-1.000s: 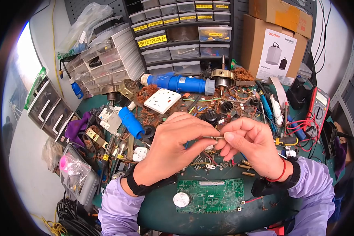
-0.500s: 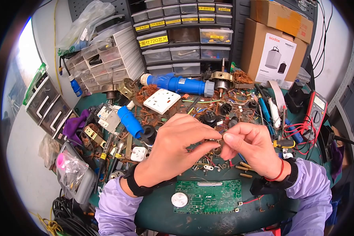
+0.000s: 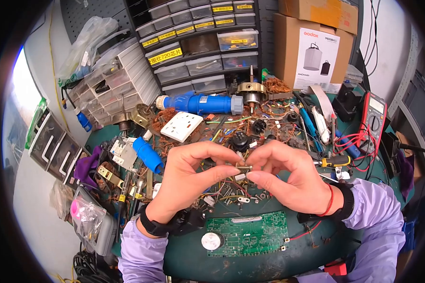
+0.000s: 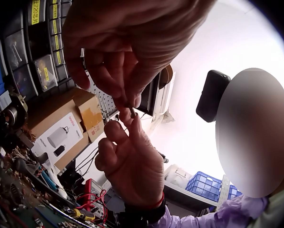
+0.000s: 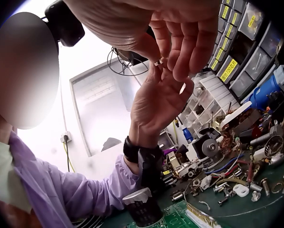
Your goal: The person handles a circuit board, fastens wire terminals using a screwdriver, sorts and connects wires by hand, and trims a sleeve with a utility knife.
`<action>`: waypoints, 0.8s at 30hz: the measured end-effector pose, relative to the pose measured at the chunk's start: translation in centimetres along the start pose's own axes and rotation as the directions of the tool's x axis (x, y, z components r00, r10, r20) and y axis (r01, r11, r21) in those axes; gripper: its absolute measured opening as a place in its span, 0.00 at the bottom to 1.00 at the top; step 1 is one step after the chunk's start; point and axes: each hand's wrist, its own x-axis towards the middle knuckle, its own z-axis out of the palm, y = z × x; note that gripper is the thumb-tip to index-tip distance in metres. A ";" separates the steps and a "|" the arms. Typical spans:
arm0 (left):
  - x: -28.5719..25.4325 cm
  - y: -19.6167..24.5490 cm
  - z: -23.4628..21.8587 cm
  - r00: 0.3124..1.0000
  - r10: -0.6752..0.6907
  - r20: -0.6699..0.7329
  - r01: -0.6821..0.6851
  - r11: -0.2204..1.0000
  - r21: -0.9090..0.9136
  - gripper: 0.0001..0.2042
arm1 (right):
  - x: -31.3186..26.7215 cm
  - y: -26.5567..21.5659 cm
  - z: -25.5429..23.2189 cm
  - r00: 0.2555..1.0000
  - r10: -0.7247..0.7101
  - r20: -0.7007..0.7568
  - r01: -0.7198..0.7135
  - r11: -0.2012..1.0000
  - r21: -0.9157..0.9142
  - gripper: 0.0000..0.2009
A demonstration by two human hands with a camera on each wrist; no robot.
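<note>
In front of the chest, both hands meet at a small, short metal pin (image 3: 243, 167) that looks like a screw. My left hand (image 3: 189, 172) pinches one end between thumb and fingertips. From the other side, my right hand (image 3: 290, 177) has its thumb and curled forefinger at the other end. The left wrist view shows the tip of the metal pin (image 4: 134, 113) between the two sets of fingertips. Below the hands lies a green circuit board (image 3: 250, 233) with a large round capacitor (image 3: 211, 241) on it.
Loose screws and metal bits (image 3: 226, 195) litter the green desk behind the board. Further back are a blue industrial plug (image 3: 203, 103), a white socket panel (image 3: 182, 126) and wire scraps. A red multimeter (image 3: 374, 118) and yellow-black screwdriver (image 3: 335, 161) are at the right.
The head view has swung, shifting the scene left. Both hands have moved left with the metal pin, which now shows more plainly between the fingertips. The right hand's fingers have shifted on it.
</note>
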 end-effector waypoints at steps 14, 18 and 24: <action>-0.2 0.1 0.2 1.000 -0.025 0.019 0.025 1.000 -0.003 0.09 | 0.2 0.5 -0.3 0.963 -0.269 -0.003 0.256 0.922 -0.291 0.08; -0.2 0.1 0.2 1.000 -0.030 -0.004 0.030 0.999 -0.023 0.09 | 0.1 -0.1 -0.2 0.967 -0.255 -0.017 0.234 0.910 -0.342 0.08; -0.2 0.1 0.5 1.000 0.016 -0.012 -0.015 0.996 0.091 0.08 | 0.0 0.3 -0.1 0.969 -0.247 -0.029 0.226 0.923 -0.312 0.07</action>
